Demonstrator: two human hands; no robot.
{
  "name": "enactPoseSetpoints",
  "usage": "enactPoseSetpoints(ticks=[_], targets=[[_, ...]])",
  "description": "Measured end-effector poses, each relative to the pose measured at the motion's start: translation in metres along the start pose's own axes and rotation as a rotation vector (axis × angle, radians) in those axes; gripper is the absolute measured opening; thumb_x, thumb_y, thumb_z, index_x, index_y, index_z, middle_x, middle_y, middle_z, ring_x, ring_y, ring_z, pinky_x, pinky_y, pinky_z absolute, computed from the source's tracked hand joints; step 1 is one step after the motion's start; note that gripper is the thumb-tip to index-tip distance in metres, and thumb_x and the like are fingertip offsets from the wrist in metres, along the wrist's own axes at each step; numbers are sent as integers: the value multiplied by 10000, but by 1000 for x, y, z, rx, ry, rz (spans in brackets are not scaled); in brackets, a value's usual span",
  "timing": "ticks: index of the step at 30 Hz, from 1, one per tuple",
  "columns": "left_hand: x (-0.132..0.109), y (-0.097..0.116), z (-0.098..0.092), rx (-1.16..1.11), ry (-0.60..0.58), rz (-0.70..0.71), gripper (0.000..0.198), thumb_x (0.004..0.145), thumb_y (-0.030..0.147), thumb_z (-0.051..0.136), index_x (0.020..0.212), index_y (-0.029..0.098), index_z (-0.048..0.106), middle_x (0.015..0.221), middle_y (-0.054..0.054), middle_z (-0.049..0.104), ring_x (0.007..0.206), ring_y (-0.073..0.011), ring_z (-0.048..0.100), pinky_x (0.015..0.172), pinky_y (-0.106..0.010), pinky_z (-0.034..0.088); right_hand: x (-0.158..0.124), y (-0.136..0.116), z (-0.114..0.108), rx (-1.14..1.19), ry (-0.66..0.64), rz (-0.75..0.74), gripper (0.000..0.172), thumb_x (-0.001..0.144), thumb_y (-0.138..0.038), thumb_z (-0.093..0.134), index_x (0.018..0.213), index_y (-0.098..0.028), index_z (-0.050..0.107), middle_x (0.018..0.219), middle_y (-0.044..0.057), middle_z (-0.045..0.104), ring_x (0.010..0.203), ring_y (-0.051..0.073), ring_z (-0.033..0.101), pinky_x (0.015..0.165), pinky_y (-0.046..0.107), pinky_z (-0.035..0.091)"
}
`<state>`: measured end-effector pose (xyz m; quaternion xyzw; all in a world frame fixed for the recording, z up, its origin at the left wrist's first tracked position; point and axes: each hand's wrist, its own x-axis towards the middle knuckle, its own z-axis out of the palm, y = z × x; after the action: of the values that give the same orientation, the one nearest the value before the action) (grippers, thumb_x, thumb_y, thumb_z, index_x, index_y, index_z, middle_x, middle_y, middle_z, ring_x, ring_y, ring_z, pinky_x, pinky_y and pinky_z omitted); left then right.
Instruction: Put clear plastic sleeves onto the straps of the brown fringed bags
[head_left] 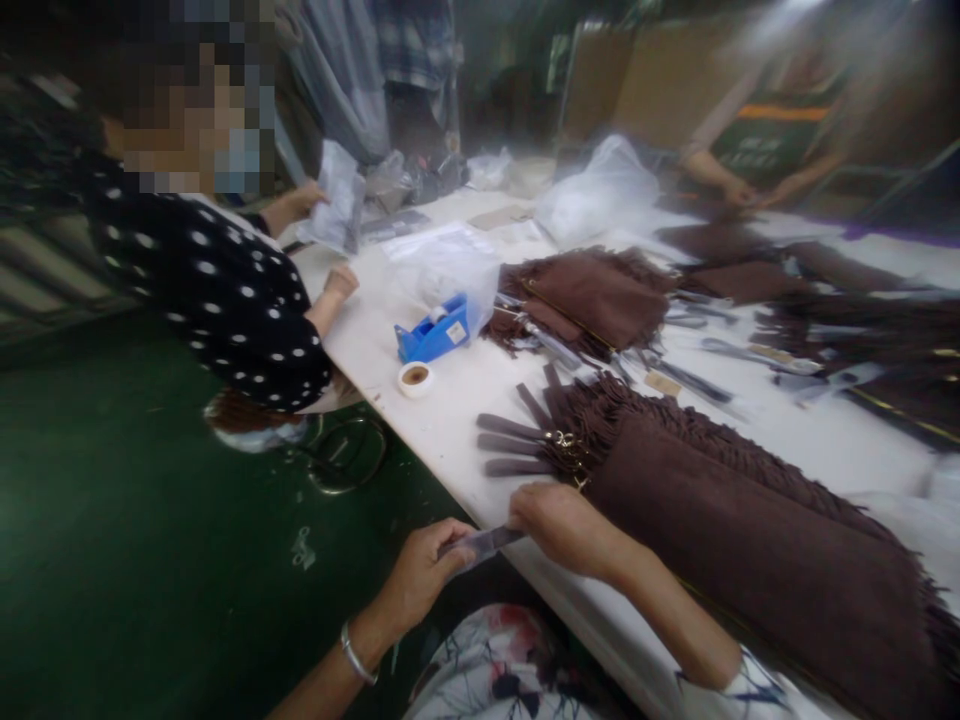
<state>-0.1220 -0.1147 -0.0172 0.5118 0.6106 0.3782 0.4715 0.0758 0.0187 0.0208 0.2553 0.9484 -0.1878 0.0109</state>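
My left hand (421, 578) is closed on one end of a clear plastic sleeve (486, 543), held at the table's near edge. A dark strap shows partly inside the sleeve. With its fingers pinched together, my right hand (564, 526) grips the strap end at the other side of the sleeve; the fingertips are partly hidden. Just beyond my right hand lies a stack of brown fringed suede bags (720, 510). Several brown wrist straps (513, 447) with gold-coloured clips stick out from the stack toward the left.
A blue tape dispenser (433, 330) and a tape roll (415, 379) sit on the white table (450, 440). More fringed bags (592, 300) lie behind. At the left, a seated person (217, 290) holds a plastic bag (337, 195); another person (780, 150) works across the table.
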Motion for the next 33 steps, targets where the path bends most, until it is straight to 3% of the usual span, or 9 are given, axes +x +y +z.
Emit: enactPoseSetpoints(ticks=[13,22,28,31,33], targets=[[5,-3,25,-350,-73,-87,302,846,336,621,1079,159,697,1027,-80,720,971,-252,632,860,-319,456,-4,-5,2,-69,-6,0,183,920,-232,478,810,-176,613,833,52,660,785,185,589,644,283,327],[5,-3,36,-581,-191,-210,366,836,374,651,1046,76,687,855,-127,715,787,-212,637,750,-312,448,-16,-17,-5,-78,-15,-37,150,916,-212,480,854,-166,610,868,60,644,808,188,549,684,306,323],[-10,4,41,-616,-228,-299,296,792,350,713,931,89,702,836,-104,709,707,-163,614,701,-276,435,-32,-48,11,-103,-20,-104,127,903,-261,523,860,-160,586,878,66,622,831,209,525,739,338,354],[-23,-1,38,-636,-274,-287,323,780,366,722,952,94,698,799,-96,712,684,-161,611,689,-274,437,-49,-54,16,-14,79,-75,162,905,-341,555,918,-183,592,918,55,625,872,215,532,787,337,374],[-27,-6,36,-635,-278,-271,355,781,400,713,964,96,695,734,-85,706,652,-157,604,668,-269,433,-63,-49,13,46,228,52,151,937,-306,508,1011,-208,595,1003,63,629,943,219,540,834,335,381]])
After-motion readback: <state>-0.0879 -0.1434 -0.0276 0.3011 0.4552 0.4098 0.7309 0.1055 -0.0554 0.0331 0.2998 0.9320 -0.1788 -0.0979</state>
